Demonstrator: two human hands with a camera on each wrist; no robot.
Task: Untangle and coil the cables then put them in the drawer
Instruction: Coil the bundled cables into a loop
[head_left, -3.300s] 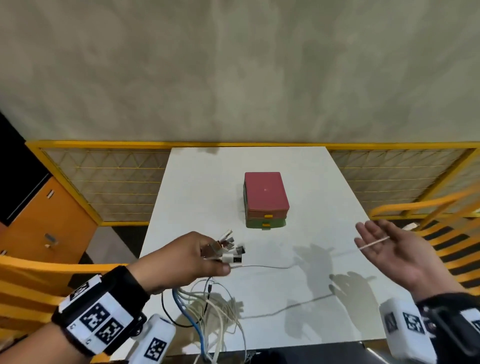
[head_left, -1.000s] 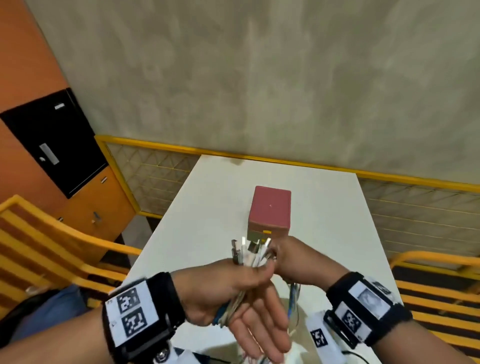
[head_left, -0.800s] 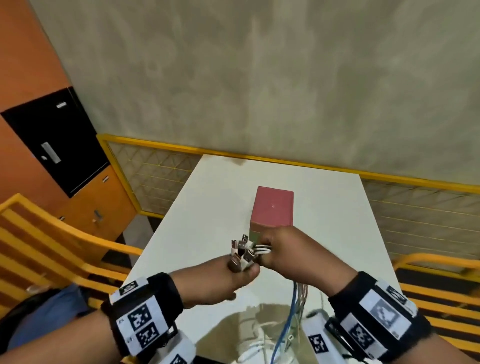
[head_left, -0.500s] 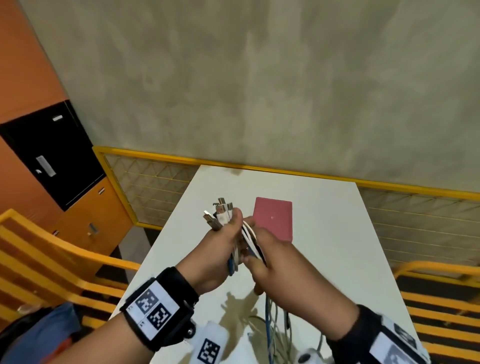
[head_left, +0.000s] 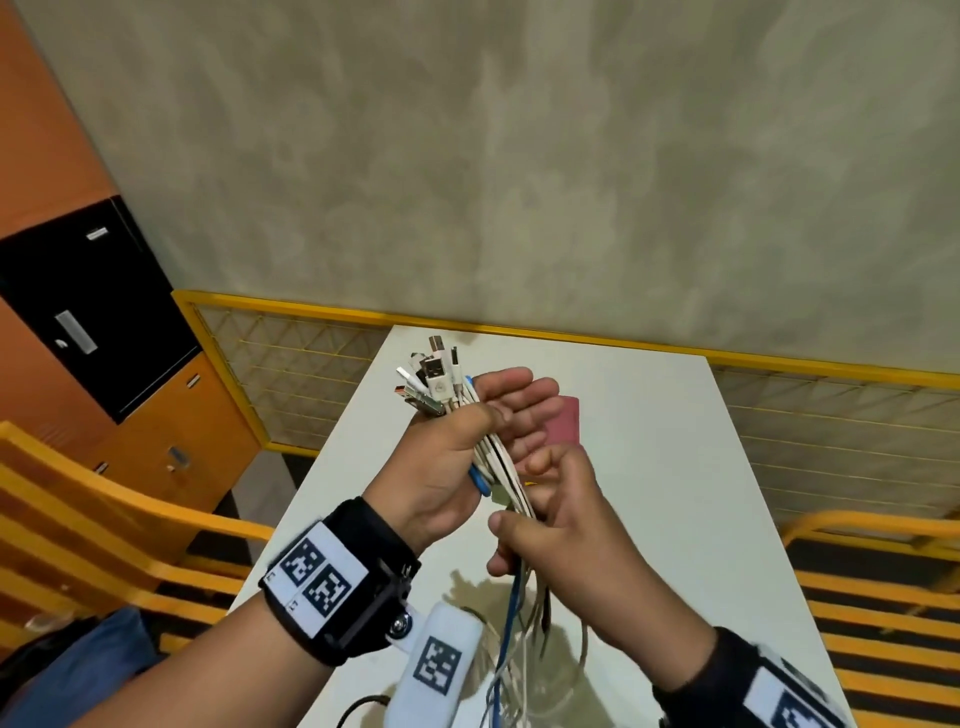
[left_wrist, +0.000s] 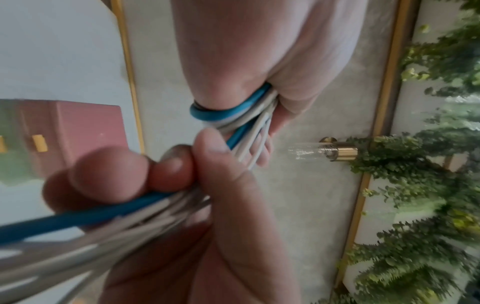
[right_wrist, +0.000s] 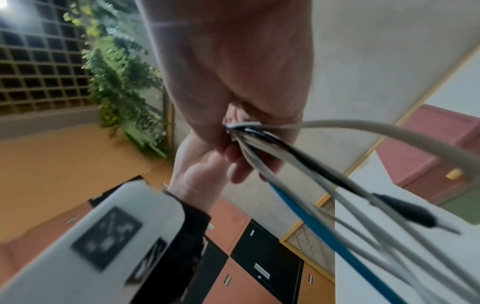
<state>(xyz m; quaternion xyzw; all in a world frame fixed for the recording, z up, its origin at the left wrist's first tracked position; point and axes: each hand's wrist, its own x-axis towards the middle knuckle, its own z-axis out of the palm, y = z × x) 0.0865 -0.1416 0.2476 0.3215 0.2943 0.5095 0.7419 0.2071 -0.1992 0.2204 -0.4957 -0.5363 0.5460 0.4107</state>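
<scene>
From my remote feed, a mottled grey-green wall rises behind the white bench, edged by a yellow mesh railing. Orange and black cabinets stand left; yellow slatted chairs flank both sides.

A white table is carrying a small red-topped drawer box near its middle. Nearer the person than the box, loose ends of the cables are trailing down onto the tabletop.

Black wristbands with square-patterned tags
</scene>
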